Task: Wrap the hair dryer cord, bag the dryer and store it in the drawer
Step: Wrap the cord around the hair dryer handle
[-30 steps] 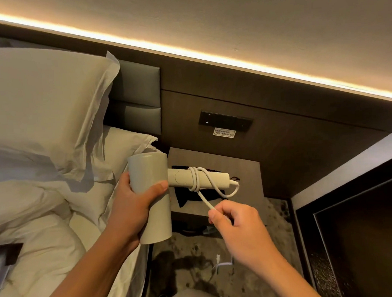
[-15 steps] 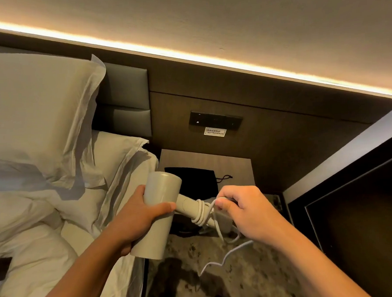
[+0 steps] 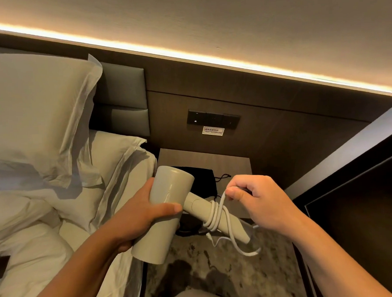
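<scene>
My left hand (image 3: 139, 217) grips the barrel of a pale grey-green hair dryer (image 3: 164, 209), held in the air beside the bed. Its handle points down to the right, with several turns of white cord (image 3: 213, 215) coiled round it. My right hand (image 3: 259, 201) pinches the cord just above the handle. A loose loop of cord hangs below the handle's end. A black drawstring bag (image 3: 203, 182) lies on the wooden nightstand (image 3: 234, 162) behind the dryer, partly hidden by it.
A bed with white pillows (image 3: 34, 116) and sheets fills the left side. A dark panel with a switch plate (image 3: 214, 121) stands behind the nightstand. A dark cabinet (image 3: 364, 207) is at the right. Patterned carpet (image 3: 220, 278) lies below.
My right hand has lifted the cord up over the handle, adding to the coil. The dryer's handle has tilted further downward, and less loose cord hangs below.
</scene>
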Motion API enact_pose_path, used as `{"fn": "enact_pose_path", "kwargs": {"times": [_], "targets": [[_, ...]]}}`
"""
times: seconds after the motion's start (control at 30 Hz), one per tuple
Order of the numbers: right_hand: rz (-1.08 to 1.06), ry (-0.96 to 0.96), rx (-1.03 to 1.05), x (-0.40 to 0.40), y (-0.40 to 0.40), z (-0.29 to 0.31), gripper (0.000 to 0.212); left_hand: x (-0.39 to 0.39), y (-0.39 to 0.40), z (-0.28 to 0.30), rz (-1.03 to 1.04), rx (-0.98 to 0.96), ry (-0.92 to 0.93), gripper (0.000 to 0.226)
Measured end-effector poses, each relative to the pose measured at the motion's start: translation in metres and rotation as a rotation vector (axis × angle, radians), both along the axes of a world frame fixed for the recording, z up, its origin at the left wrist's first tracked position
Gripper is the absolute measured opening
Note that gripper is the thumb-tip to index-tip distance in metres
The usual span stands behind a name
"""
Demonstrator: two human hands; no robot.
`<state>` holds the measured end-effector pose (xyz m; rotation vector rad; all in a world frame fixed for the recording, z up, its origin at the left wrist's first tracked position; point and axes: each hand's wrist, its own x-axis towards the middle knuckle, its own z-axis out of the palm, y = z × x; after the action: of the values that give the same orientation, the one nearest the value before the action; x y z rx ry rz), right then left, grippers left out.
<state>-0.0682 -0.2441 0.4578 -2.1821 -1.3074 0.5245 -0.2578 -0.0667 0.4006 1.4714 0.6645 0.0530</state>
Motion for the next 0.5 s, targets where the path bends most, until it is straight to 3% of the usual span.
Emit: {"fn": "enact_pose_path", "kwargs": {"times": [0.2, 0.27, 0.4, 0.5], "targets": [[0.006, 0.056, 0.006, 0.013, -0.014, 0.001, 0.030, 0.007, -0.013, 0.000, -0.037, -0.133, -0.048, 0.086], [-0.014, 0.127, 0.047, 0.022, -0.020, 0.003, 0.024, 0.008, -0.016, -0.001, -0.053, -0.235, -0.091, 0.091], [-0.036, 0.330, 0.126, 0.035, -0.032, 0.004, 0.012, 0.013, -0.027, -0.003, -0.070, -0.389, -0.146, 0.078], [-0.043, 0.423, 0.158, 0.039, -0.041, -0.001, 0.009, 0.018, -0.038, -0.008, -0.043, -0.509, -0.147, 0.088]]}}
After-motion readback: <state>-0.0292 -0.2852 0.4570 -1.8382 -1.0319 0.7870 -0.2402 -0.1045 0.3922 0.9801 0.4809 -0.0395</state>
